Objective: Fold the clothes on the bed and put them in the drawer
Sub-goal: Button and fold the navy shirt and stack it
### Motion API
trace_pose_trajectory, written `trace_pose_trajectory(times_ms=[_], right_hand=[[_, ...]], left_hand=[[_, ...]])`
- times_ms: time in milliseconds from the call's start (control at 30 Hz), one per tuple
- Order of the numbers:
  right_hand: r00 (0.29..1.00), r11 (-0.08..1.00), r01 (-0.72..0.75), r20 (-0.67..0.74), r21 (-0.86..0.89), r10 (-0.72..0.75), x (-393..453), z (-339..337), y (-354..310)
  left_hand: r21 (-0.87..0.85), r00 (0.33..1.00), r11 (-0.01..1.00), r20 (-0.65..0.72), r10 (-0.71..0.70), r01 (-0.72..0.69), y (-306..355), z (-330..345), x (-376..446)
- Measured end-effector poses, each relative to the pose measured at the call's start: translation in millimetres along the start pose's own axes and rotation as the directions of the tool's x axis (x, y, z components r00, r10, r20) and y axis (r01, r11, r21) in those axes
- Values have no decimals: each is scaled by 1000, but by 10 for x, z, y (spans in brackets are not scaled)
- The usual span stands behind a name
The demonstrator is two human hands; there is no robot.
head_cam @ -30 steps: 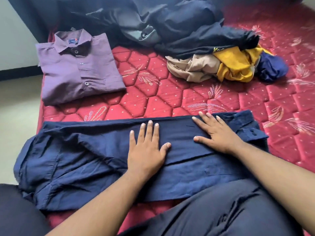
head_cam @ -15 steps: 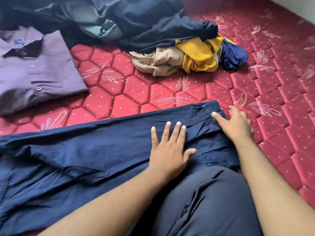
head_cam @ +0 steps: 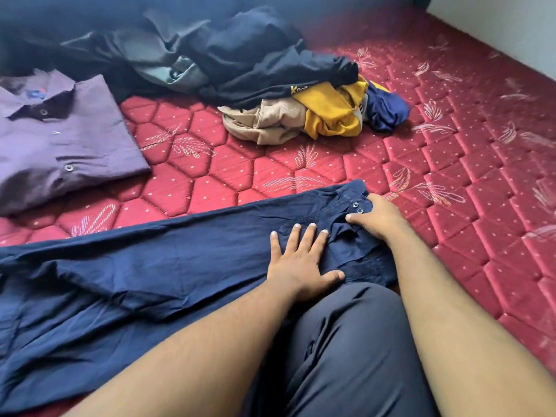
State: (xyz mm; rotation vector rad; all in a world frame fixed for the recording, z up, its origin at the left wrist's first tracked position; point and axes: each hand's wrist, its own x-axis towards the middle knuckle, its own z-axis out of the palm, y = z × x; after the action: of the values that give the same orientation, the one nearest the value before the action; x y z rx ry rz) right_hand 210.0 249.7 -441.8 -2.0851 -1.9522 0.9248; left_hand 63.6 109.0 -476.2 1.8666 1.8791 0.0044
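A navy blue shirt (head_cam: 168, 266) lies lengthwise across the near part of the red quilted bed (head_cam: 451, 182), folded into a long strip with its collar end to the right. My left hand (head_cam: 301, 263) rests flat on it, fingers spread, just left of the collar. My right hand (head_cam: 376, 218) grips the collar end beside two snap buttons, fingers curled around the cloth. A folded purple shirt (head_cam: 57, 142) lies at the left.
A loose pile of clothes sits at the back: dark garments (head_cam: 240, 61), a beige one (head_cam: 267, 121), a yellow one (head_cam: 331, 112) and a blue one (head_cam: 385, 109). My knee in dark trousers (head_cam: 346, 356) is at the bottom. A white wall (head_cam: 496, 25) borders the bed's right side.
Both hands slid right along the navy shirt toward its collar. The right hand went from lying flat to gripping the collar end. The view shifted rightward.
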Motion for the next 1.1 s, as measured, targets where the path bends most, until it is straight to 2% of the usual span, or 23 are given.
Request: trace_pose_trajectory(times_ms=[67, 133, 200, 267, 300, 333, 367, 400, 433, 467, 500, 533, 600, 633, 667, 700, 733, 800, 833, 867, 933, 1000, 1100], right_hand=[[998, 996, -57, -40, -71, 54, -40, 11, 18], [994, 997, -72, -77, 32, 75, -77, 14, 78], [999, 994, -16, -45, 112, 21, -64, -12, 144], [999, 968, 3, 30, 251, -11, -77, -90, 166], [997, 956, 9, 66, 294, -30, -86, -124, 153], [996, 947, 24, 79, 321, -52, -103, -167, 90], [995, 956, 55, 62, 289, -76, -117, -191, 15], [994, 984, 105, 26, 147, -110, -161, -229, -103], [984, 981, 175, -3, -85, -176, -223, -244, -219], [965, 918, 246, -11, -311, -263, -352, -239, -366], [937, 848, 318, 6, -424, -349, -503, -198, -504], [911, 810, 388, 54, -440, -408, -669, -125, -641], [828, 786, 558, 237, -266, -508, -989, 64, -879], [787, 822, 567, 330, -53, -522, -1129, 120, -961], [766, 858, 483, 391, 176, -511, -1237, 143, -994], [794, 859, 376, 357, 347, -492, -1237, 130, -976], [866, 852, 298, 253, 430, -430, -1162, 101, -908], [972, 892, 211, 14, 400, -236, -901, 39, -680], [991, 925, 133, -22, 356, -134, -791, 19, -547], [999, 945, 22, 33, 327, -35, -717, 16, -445], [950, 941, -184, 297, 284, 96, -705, 56, -377], [881, 938, -244, 461, 246, 109, -791, 92, -426], [932, 931, -154, 361, 330, 26, -746, 159, -511]], left_hand=[[-75, 999, 997, 38, 15, -12, -33, -125, -3], [-202, 1000, 979, -19, 20, -24, -77, -211, -4], [-420, 973, 906, -223, -54, -46, -118, -241, -48], [-640, 880, 765, -403, -252, -73, -121, -269, -144], [-761, 845, 645, -389, -368, -69, -129, -294, -199], [-892, 845, 450, -272, -459, -43, -127, -354, -238], [-981, 874, 193, -80, -480, 16, -129, -415, -288], [-993, 899, -62, 119, -421, 103, -144, -478, -325], [-953, 905, -239, 262, -335, 188, -175, -529, -354], [-906, 903, -346, 342, -261, 243, -221, -542, -364], [-868, 900, -418, 379, -214, 267, -263, -535, -373], [-845, 903, -464, 387, -187, 267, -305, -515, -374], [-820, 918, -510, 373, -133, 260, -363, -473, -388], [-813, 928, -522, 358, -100, 257, -386, -458, -393], [-806, 935, -533, 347, -75, 256, -403, -443, -397], [-801, 937, -541, 344, -67, 255, -410, -438, -401], [-804, 933, -536, 351, -76, 258, -403, -427, -399], [-847, 920, -470, 357, -161, 247, -348, -433, -393], [-880, 914, -416, 342, -221, 229, -292, -440, -390], [-910, 909, -363, 311, -277, 201, -231, -444, -379], [-945, 898, -295, 246, -365, 140, -112, -441, -352], [-955, 888, -281, 211, -409, 97, -37, -431, -320], [-953, 885, -302, 174, -432, 40, -27, -404, -244]])
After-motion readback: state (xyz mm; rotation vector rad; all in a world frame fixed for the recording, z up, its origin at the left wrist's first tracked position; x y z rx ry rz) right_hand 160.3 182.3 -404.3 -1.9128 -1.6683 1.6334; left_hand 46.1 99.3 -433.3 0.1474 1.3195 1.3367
